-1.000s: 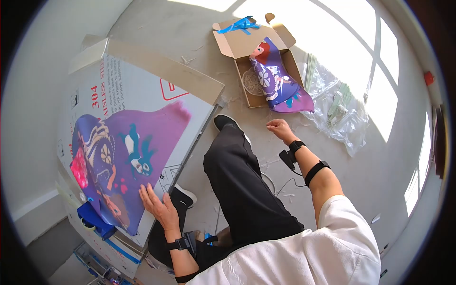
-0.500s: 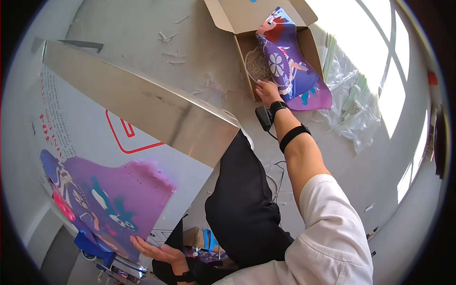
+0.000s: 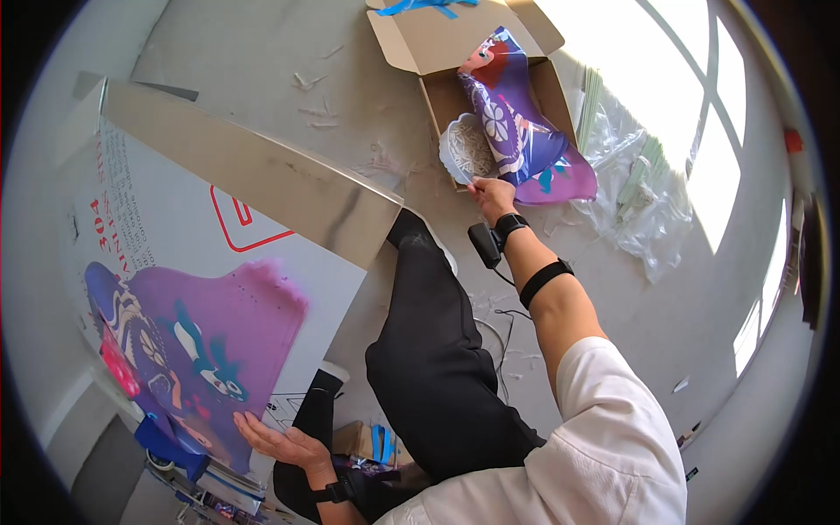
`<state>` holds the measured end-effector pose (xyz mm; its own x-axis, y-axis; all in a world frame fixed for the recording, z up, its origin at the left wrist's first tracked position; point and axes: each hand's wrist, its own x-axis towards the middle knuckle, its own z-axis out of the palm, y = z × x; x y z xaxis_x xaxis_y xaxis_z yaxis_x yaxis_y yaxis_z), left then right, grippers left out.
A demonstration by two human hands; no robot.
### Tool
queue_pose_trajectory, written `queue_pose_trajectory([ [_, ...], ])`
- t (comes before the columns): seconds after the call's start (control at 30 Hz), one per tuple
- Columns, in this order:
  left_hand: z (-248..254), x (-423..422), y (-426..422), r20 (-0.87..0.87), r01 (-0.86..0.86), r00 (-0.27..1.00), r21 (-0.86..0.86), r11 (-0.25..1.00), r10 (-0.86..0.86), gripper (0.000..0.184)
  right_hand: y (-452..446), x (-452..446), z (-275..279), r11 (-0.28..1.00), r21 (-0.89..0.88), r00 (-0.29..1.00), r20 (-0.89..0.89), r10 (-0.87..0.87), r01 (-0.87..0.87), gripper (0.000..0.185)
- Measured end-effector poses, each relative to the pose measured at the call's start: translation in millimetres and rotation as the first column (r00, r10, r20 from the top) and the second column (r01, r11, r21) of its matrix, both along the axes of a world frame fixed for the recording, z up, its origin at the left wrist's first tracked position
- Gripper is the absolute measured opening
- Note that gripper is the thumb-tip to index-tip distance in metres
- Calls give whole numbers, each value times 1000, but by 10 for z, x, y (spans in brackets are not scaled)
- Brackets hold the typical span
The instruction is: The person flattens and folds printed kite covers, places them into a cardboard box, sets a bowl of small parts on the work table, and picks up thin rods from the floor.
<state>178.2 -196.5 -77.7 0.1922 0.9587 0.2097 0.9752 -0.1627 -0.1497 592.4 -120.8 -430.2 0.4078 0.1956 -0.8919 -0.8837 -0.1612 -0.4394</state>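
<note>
My right hand [image 3: 492, 196] pinches the near rim of a pale plastic bowl [image 3: 447, 155], which is tilted at the left wall of an open cardboard box. Inside the bowl lie many small off-white strips [image 3: 472, 150]. Beside it a sheet printed with purple cartoon figures [image 3: 535, 144] drapes out of the box. My left hand [image 3: 284, 442], its fingers stretched out, touches the lower edge of a large metal-sided panel [image 3: 325, 278]. That panel's face carries red lettering and a matching purple cartoon print [image 3: 236, 324].
The open cardboard box [image 3: 437, 44] stands on the grey floor, blue tape on its lid. Clear plastic wrap with pale green strips [image 3: 643, 188] lies to its right. White scraps [image 3: 306, 83] are scattered about. A cable [image 3: 503, 346] runs beside my leg.
The bowl has come up and left, out over the box's edge, with my right hand on its rim. My left hand stays at the panel. The whole view has shifted slightly.
</note>
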Motion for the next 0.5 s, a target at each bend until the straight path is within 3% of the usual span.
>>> queue_pose_trajectory([
  [0.13, -20, 6, 6, -4, 5, 1000, 33, 999, -5, 66, -245, -246, 338, 997, 69, 997, -72, 26, -21, 4],
  [0.3, -30, 2, 11, 4, 30, 1000, 74, 997, -31, 65, -674, -468, 767, 986, 130, 995, 6, 102, -102, 5],
  [0.5, 15, 20, -3, 60, 25, 998, 78, 997, -30, 61, -1284, -171, 1636, 964, 152, 940, 299, 165, -217, 7],
])
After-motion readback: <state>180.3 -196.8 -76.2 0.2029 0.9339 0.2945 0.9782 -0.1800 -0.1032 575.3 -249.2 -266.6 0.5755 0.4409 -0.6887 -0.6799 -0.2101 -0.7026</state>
